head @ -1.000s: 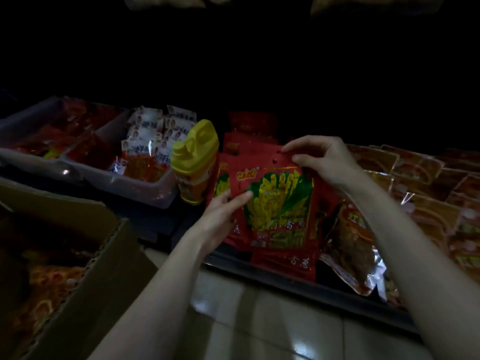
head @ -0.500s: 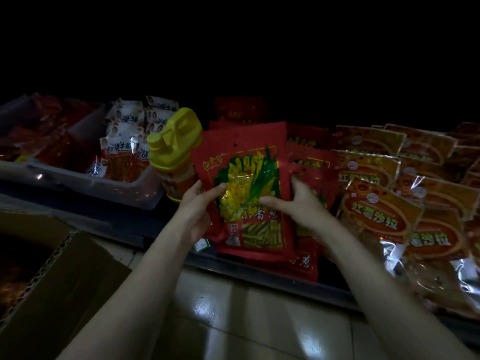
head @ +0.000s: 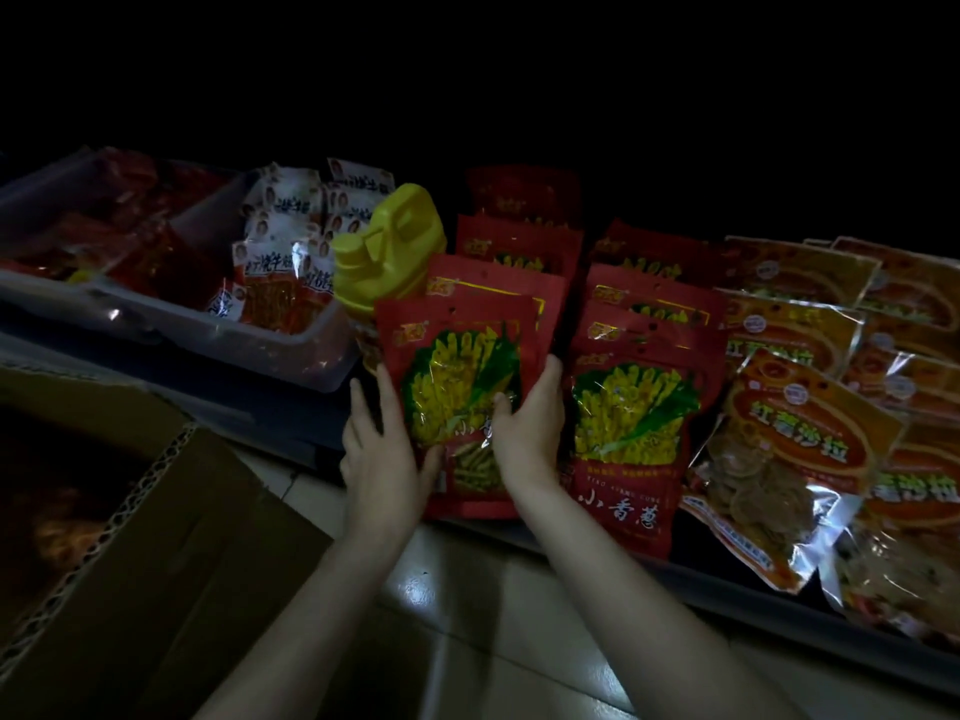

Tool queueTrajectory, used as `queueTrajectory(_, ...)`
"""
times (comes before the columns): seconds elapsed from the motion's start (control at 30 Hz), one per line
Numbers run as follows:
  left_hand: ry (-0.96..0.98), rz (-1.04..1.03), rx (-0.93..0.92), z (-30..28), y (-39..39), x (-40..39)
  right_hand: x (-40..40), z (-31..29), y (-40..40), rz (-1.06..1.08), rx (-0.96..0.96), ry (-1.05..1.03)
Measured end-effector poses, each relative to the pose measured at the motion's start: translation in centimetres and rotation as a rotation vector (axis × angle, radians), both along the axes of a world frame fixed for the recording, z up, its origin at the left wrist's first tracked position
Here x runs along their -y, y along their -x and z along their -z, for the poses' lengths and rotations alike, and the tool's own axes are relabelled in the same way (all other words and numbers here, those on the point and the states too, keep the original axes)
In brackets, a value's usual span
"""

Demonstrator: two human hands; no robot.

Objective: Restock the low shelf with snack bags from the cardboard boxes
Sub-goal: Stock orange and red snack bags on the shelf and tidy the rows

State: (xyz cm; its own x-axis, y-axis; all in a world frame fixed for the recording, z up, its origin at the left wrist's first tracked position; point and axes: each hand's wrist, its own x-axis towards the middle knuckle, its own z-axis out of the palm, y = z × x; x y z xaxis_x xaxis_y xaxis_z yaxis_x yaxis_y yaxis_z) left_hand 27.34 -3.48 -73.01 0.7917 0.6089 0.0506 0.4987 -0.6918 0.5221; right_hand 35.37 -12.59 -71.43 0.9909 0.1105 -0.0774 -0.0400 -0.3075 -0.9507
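Note:
A red snack bag (head: 460,366) with a yellow and green picture stands at the front of a row of like bags on the low shelf (head: 727,579). My left hand (head: 382,454) grips its lower left edge, thumb on the front. My right hand (head: 530,428) holds its right side, thumb across the front and fingers behind. A second row of the same red bags (head: 631,407) lies just right of it. The open cardboard box (head: 130,537) sits at lower left, its contents dim.
A yellow plastic jug (head: 387,252) stands right behind the held bag's left corner. Clear bins (head: 270,345) with small red and white packets fill the shelf's left. Orange foil bags (head: 800,439) overlap on the right. Glossy floor tiles (head: 467,605) lie below.
Both hands have slid down to the bag's lower sides and set it upright in the left row. The right hand came off the bag's top edge.

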Motion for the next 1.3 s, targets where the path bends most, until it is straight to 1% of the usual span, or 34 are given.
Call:
queueTrajectory(0.1, -0.035, 0.091, 0.056, 1.1, -0.2, -0.1, 0.5, 0.1, -0.1, -0.059, 0.095, 0.091)
queueTrajectory(0.17, -0.014, 0.158, 0.063, 1.0, -1.0, -0.8, 1.0, 0.0, -0.4, -0.107, 0.223, 0.203)
queueTrajectory(0.23, 0.033, 0.249, 0.052, 0.9, -1.7, -1.4, 1.4, 0.0, -1.0, -0.127, 0.414, 0.394)
queueTrajectory(0.27, 0.093, 0.31, 0.049, 0.9, -1.8, -1.5, 1.7, 0.2, -1.1, -0.172, 0.488, 0.535)
queueTrajectory(0.3, 0.166, 0.382, 0.039, 1.1, -1.8, -1.6, 1.9, 0.3, -1.3, -0.264, 0.534, 0.683)
queueTrajectory(0.33, 0.224, 0.447, 0.006, 1.3, -1.7, -1.6, 2.1, 0.5, -1.2, -0.396, 0.551, 0.789)
queueTrajectory(0.37, 0.243, 0.491, -0.063, 1.7, -1.5, -1.5, 2.3, 0.8, -1.1, -0.539, 0.528, 0.812)
queueTrajectory(0.4, 0.225, 0.51, -0.15, 2.3, -1.1, -1.6, 2.3, 1.0, -0.8, -0.666, 0.482, 0.786)
queueTrajectory(0.47, 0.156, 0.499, -0.274, 3.3, -0.4, -1.9, 2.4, 1.6, -0.4, -0.811, 0.424, 0.728)
queueTrajectory(0.5, 0.143, 0.491, -0.286, 3.4, -0.4, -2.1, 2.4, 2.0, -0.4, -0.836, 0.425, 0.741)
queueTrajectory(0.63, 0.188, 0.531, -0.287, 3.0, -1.3, -3.6, 2.4, 2.4, -1.0, -0.882, 0.449, 0.855)
queueTrajectory(0.77, 0.215, 0.606, -0.319, 1.8, -3.0, -5.2, 1.9, 2.2, -2.2, -0.913, 0.413, 0.926)
queueTrajectory(1.0, 0.215, 0.602, -0.372, 0.4, -7.7, -6.4, 0.5, 0.9, -6.3, -0.893, 0.351, 1.009)
queueTrajectory(1.2, 0.105, 0.54, -0.273, -0.1, -9.5, -5.7, -0.2, 0.6, -8.3, -0.801, 0.437, 1.052)
queueTrajectory(1.3, -0.016, 0.488, -0.262, 1.4, -8.2, -5.0, 0.1, 1.4, -7.0, -0.737, 0.506, 1.093)
